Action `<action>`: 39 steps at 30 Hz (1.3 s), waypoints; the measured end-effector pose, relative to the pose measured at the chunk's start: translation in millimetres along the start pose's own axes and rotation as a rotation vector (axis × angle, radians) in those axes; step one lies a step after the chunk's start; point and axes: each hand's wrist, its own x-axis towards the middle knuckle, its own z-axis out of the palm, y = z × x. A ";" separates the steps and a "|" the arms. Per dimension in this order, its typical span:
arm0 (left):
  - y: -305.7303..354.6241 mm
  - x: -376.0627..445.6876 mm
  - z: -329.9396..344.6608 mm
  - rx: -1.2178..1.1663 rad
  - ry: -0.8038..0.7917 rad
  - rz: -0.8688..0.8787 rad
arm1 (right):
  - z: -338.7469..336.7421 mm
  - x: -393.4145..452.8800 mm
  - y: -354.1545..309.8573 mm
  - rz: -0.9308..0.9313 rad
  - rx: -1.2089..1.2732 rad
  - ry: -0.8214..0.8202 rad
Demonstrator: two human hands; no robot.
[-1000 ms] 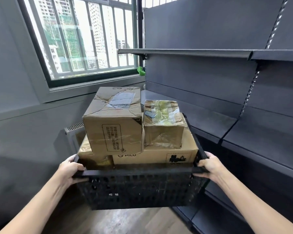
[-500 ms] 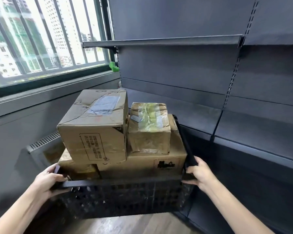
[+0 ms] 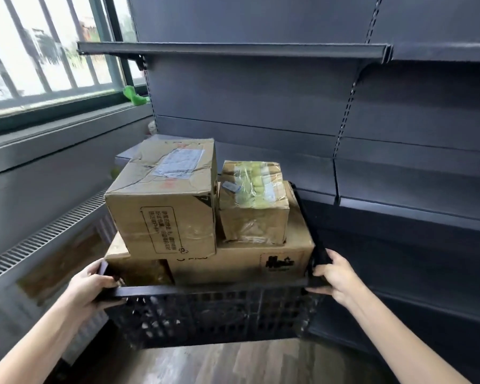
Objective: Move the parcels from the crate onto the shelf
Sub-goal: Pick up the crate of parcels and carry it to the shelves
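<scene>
I hold a black perforated plastic crate (image 3: 211,314) in front of me, above the floor. My left hand (image 3: 90,286) grips its near left corner and my right hand (image 3: 334,275) grips its near right corner. Inside, a large cardboard parcel (image 3: 164,200) with a white label sits on top at the left. A smaller taped parcel (image 3: 254,203) sits beside it on the right. Both rest on a wide flat box (image 3: 241,263). A further brown parcel (image 3: 144,274) shows low at the left. The dark grey shelf (image 3: 399,184) stands just behind and right of the crate.
An upper shelf board (image 3: 233,49) runs across at head height. A barred window (image 3: 47,51) and its grey sill are at the left, with a green object (image 3: 135,95) on the sill. A vent grille (image 3: 45,231) runs below. Wooden floor (image 3: 233,364) lies underneath.
The view has swung left to right so the shelving now fills the frame and the window has slid leftward. The crate stays gripped in both hands, closer to the shelf.
</scene>
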 end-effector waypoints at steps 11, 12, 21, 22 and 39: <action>18.0 56.7 16.0 0.114 -0.254 -0.004 | -7.5 -75.6 31.4 -0.007 0.098 0.262; 16.9 58.1 24.2 0.119 -0.275 -0.013 | -12.2 -80.2 32.6 -0.010 0.108 0.282; 4.5 66.2 83.6 0.147 -0.344 -0.058 | -51.3 -84.0 41.0 0.011 0.096 0.425; 3.5 65.2 88.7 0.151 -0.350 -0.052 | -54.3 -82.4 43.9 0.020 0.103 0.430; -183.3 157.3 103.7 0.361 -0.316 -0.128 | -82.6 45.1 231.6 0.223 0.089 0.469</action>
